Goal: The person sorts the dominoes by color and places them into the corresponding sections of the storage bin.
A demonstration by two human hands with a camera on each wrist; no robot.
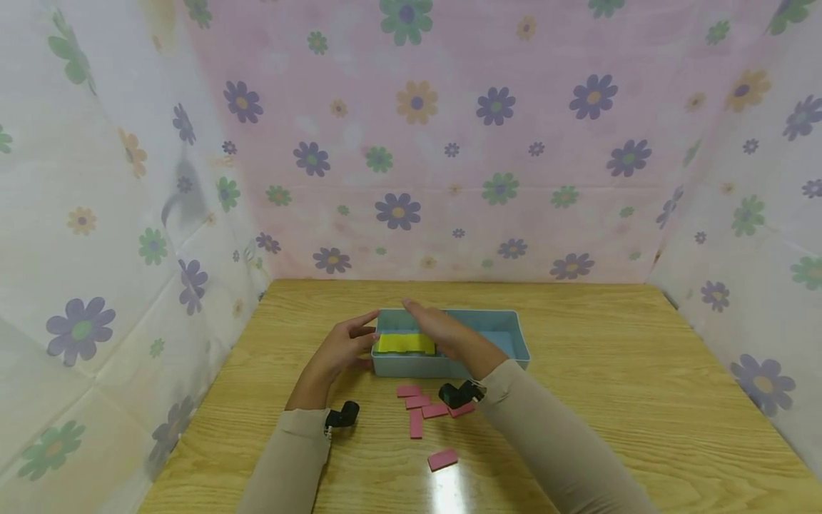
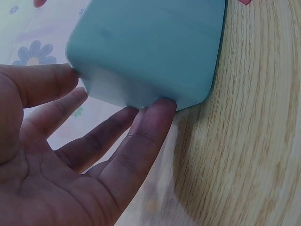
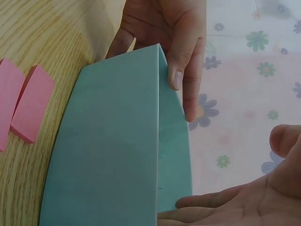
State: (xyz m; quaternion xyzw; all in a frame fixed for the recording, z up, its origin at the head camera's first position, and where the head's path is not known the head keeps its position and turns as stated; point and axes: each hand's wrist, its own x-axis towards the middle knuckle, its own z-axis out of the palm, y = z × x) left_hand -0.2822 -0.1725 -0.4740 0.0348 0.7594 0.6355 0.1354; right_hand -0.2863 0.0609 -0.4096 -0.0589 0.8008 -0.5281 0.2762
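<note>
A blue-green box [image 1: 420, 368] stands on the table, with a row of yellow blocks [image 1: 404, 344] in its left part. At the box's left end is my left hand [image 1: 340, 350]; in the left wrist view its fingertips [image 2: 160, 110] touch the outer end wall, fingers mostly extended. The thumb [image 3: 178, 77] lies at the rim. My right hand [image 1: 449, 335] reaches over the front wall into the box beside the yellow blocks. Its fingers [image 3: 207, 200] look straight and dip behind the wall, with the thumb apart; the fingertips are hidden.
Several pink blocks [image 1: 416, 423] lie flat on the wooden table [image 1: 610, 400] in front of the box, one of them [image 1: 442, 459] nearer me. The box's right part [image 1: 497, 339] shows a bare floor. Flower-patterned cloth [image 1: 417, 178] hangs behind and at both sides.
</note>
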